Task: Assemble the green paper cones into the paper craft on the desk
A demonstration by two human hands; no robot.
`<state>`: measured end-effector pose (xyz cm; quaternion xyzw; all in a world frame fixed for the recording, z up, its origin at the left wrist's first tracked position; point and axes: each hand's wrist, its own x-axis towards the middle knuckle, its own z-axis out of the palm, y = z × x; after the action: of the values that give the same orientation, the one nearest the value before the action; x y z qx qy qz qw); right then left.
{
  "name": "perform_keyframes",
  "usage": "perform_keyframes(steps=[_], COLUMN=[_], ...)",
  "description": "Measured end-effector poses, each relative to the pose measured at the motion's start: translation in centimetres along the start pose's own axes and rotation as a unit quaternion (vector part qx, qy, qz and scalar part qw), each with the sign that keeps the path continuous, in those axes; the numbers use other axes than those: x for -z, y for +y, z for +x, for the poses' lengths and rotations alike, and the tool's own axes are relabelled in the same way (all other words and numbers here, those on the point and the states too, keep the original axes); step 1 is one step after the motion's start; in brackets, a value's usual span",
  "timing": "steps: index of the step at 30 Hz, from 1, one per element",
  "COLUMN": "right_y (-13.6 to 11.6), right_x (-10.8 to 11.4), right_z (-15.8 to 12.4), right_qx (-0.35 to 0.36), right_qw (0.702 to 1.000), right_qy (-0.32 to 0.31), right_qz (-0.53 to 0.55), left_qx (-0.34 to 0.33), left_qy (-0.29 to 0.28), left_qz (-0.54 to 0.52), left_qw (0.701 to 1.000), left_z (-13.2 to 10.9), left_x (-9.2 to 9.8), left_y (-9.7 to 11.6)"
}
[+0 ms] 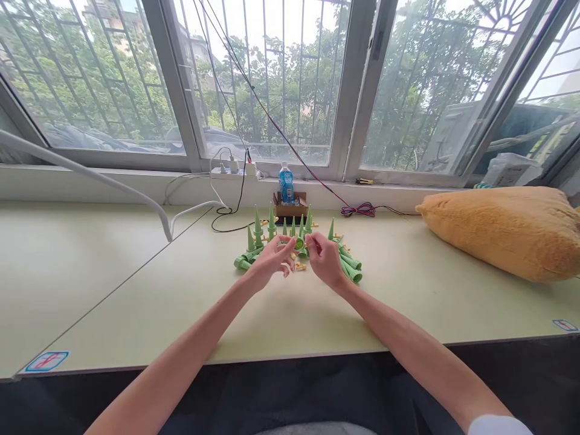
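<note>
My left hand (273, 258) pinches a green plastic watering spike (299, 243) between thumb and forefinger, its round open end towards me. The other left fingers hang loosely curled. Close by on the right, my right hand (324, 258) is closed in a pinch beside that open end; whatever it grips is too small to make out. Several upright green spikes (258, 228) with yellow valves stand behind the hands. More green spikes (351, 267) lie in a pile right of my right hand, and others (244, 261) lie on the left. Small yellow valves (299, 266) rest on the table below the hands.
Behind the spikes sits a small cardboard box (290, 208) with a blue-labelled bottle (286, 183). A bundled cable (359, 209) and a power strip (229, 171) are near the window. An orange plush cushion (502, 232) lies right; a white tube (113, 189) crosses the left.
</note>
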<state>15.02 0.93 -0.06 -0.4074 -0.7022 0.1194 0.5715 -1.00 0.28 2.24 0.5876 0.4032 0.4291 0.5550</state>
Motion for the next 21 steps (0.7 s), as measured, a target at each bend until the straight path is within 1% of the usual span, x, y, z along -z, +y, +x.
perform_keyframes(steps=[3, 6, 8, 11, 17, 21], right_y=[-0.01, 0.08, 0.18, 0.36, 0.54, 0.64], right_x=[-0.07, -0.17, -0.21, -0.21, -0.24, -0.31], right_z=[-0.02, -0.06, -0.07, -0.04, 0.05, 0.09], right_qx=[0.01, 0.018, 0.019, 0.02, 0.022, 0.025], right_qw=[1.0, 1.0, 1.0, 0.999, 0.999, 0.998], right_qy=[-0.005, -0.013, -0.016, -0.021, -0.031, -0.035], right_qz=[0.003, 0.009, 0.012, 0.014, 0.03, 0.038], left_qx=[0.037, 0.07, 0.077, 0.067, 0.039, 0.015], left_qy=[-0.002, -0.04, -0.067, -0.082, -0.066, -0.068], left_qz=[-0.044, -0.074, -0.085, -0.089, -0.069, -0.059], left_qw=[0.998, 0.994, 0.991, 0.99, 0.995, 0.996], left_z=[0.11, 0.01, -0.12, -0.22, -0.22, -0.36], left_x=[0.06, 0.03, 0.01, 0.07, 0.27, 0.3], left_y=[0.05, 0.13, 0.19, 0.17, 0.02, 0.06])
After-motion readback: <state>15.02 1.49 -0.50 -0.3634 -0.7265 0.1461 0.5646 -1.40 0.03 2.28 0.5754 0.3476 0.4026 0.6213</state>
